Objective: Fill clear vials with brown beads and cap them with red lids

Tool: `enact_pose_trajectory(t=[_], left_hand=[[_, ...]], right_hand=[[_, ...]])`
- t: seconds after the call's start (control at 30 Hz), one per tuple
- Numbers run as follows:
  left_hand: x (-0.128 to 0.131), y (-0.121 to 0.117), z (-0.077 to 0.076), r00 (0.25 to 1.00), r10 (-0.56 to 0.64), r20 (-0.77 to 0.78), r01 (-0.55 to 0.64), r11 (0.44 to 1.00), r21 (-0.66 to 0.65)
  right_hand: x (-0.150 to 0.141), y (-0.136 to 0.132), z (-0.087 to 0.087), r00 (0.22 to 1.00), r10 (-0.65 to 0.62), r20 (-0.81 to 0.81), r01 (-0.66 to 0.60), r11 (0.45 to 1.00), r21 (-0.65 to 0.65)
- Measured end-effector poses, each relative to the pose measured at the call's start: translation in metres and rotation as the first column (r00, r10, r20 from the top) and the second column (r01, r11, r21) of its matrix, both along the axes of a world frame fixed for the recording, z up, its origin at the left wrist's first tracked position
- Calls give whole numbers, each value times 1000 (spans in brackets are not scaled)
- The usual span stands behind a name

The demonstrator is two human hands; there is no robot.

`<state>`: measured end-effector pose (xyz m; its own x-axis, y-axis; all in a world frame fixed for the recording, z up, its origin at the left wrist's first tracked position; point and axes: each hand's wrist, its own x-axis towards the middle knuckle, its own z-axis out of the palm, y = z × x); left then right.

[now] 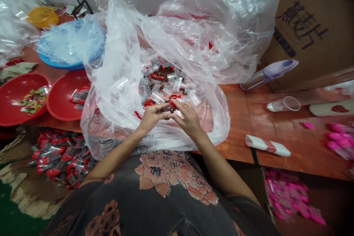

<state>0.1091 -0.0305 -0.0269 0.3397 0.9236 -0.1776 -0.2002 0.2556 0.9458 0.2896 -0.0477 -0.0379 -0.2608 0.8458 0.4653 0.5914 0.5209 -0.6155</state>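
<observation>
In front of my body, both hands meet on a small clear container (171, 107) with brown content and a red cap. My left hand (154, 117) pinches one end of it. At the capped end, my right hand (188, 115) has its fingers closed on it. Just beyond lies a large clear plastic bag (118, 62), spread open. Inside it are loose brown balls (163, 73), several clear empty containers (157, 97) and red caps (177, 96).
On the left stand a red bowl (8, 92) of wrapped sweets, another red bowl (59, 96) and a blue basin (49, 57) of plastic bags. Filled red-capped containers (61, 155) are piled below. To the right are a plastic cup (290, 103), a white packet (257, 143) and a cardboard box (326, 0).
</observation>
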Motion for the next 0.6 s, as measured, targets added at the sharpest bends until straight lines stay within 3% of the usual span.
enact_pose_trajectory(t=[0.13,0.27,0.6], left_hand=[[3,-5,-10,997,13,74,-12,1000,-20],[4,-6,-12,991,13,134,6,990,-142],[7,4,-4,962,-37,269,122,945,-304]], right_hand=[[2,2,-5,993,106,54,-103,993,-63],[3,2,-6,985,167,29,-164,982,-96],[2,2,-11,999,24,-41,-29,992,-119]])
